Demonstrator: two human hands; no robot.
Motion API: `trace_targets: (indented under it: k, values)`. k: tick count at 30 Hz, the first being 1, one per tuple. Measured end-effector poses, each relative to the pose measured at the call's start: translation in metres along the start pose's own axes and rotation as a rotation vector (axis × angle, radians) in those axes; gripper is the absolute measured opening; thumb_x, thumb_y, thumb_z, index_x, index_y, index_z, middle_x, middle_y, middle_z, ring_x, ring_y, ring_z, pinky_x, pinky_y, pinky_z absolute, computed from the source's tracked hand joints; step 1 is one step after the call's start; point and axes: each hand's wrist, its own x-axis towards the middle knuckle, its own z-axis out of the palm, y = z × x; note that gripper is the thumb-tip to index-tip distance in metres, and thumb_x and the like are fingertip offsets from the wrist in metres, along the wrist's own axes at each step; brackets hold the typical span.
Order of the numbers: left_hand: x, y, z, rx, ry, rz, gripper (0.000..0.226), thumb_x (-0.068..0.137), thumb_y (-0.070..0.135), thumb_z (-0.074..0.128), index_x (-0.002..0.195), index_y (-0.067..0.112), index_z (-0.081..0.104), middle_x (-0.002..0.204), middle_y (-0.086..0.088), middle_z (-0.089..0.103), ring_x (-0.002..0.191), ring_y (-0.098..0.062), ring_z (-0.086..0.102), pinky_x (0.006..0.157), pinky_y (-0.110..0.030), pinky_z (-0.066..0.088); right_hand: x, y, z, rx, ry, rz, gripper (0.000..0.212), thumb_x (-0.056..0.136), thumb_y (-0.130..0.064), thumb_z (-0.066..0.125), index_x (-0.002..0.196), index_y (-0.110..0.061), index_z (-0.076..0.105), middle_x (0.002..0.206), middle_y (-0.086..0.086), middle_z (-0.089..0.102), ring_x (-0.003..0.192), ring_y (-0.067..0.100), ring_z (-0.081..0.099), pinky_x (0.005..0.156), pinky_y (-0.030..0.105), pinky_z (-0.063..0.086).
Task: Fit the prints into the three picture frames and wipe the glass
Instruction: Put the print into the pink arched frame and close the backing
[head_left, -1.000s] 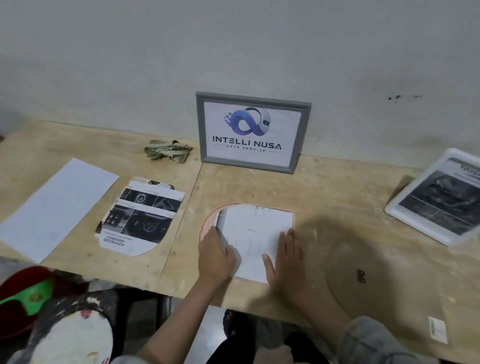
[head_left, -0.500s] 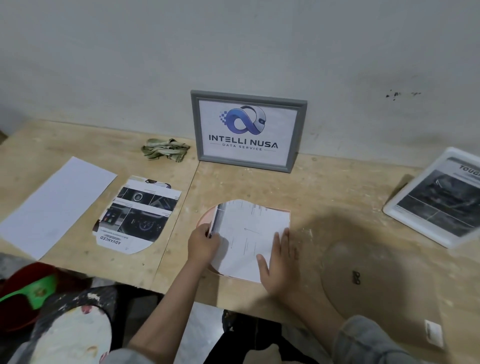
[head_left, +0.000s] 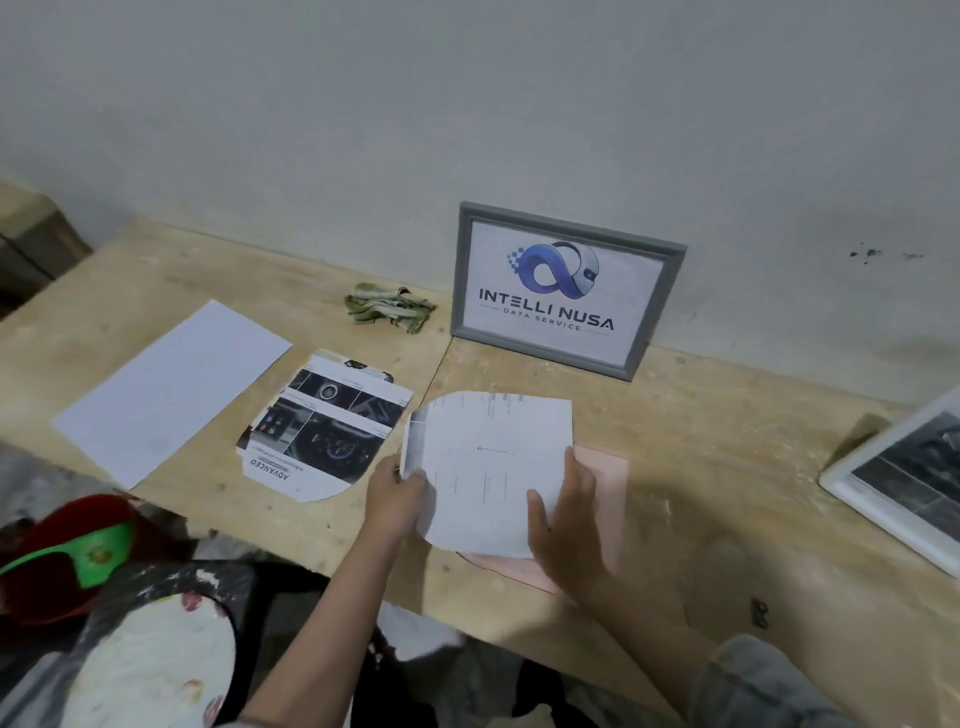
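My left hand (head_left: 395, 496) pinches the left edge of a white print (head_left: 488, 467), blank side up, lifted and tilted over a pink frame (head_left: 605, 483) lying flat at the table's front. My right hand (head_left: 563, 514) holds the print's right edge, thumb on top. A cut print with car pictures (head_left: 327, 421) lies to the left. A grey frame (head_left: 566, 291) with a logo print leans on the wall. A white frame (head_left: 904, 483) with a dark print sits at the right edge. A green cloth (head_left: 389, 309) lies crumpled near the wall.
A blank white sheet (head_left: 171, 387) lies at the left of the wooden table (head_left: 727, 441). A rounded brown backing board (head_left: 779, 597) lies at the front right. A red and green object (head_left: 62, 556) and a paint-stained stool (head_left: 150, 670) sit below the table edge.
Both hands have lifted the white print off the pink frame and shifted it up and left, uncovering the frame's right side. The view has swung to the left.
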Motion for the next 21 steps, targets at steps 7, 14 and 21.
trace_targets:
  k: [7,14,21]
  values:
    - [0.049,-0.001,-0.089,-0.092,0.101,-0.024,0.022,0.088,0.006,0.05,0.11,0.003,0.046,0.088,-0.006,0.052,0.076,-0.018,0.051,0.062,-0.027,0.039,0.031,-0.094,0.086,0.07,-0.11,0.035,0.068,0.084,-0.036,0.041,0.143,-0.005,0.029,0.134,0.019,0.04,0.118,0.03,0.047,0.095,0.04,0.048]
    - [0.119,0.002,-0.219,-0.014,0.246,-0.057,0.065,0.077,0.025,0.055,0.131,-0.004,0.032,0.127,-0.029,0.043,0.118,-0.047,0.046,0.094,-0.053,0.045,0.079,-0.215,0.199,0.126,-0.201,-0.154,0.066,0.083,-0.03,0.046,0.13,0.015,0.042,0.118,0.029,0.053,0.112,0.033,0.05,0.095,0.025,0.039]
    - [0.169,-0.001,-0.314,-0.016,0.283,-0.087,0.085,0.082,0.027,0.055,0.148,0.002,0.007,0.154,-0.016,0.02,0.141,-0.036,0.023,0.113,-0.051,0.027,0.127,-0.309,0.292,0.06,-0.551,-0.192,0.066,0.09,-0.022,0.05,0.144,0.005,0.021,0.139,0.024,0.031,0.13,0.035,0.036,0.104,0.038,0.034]
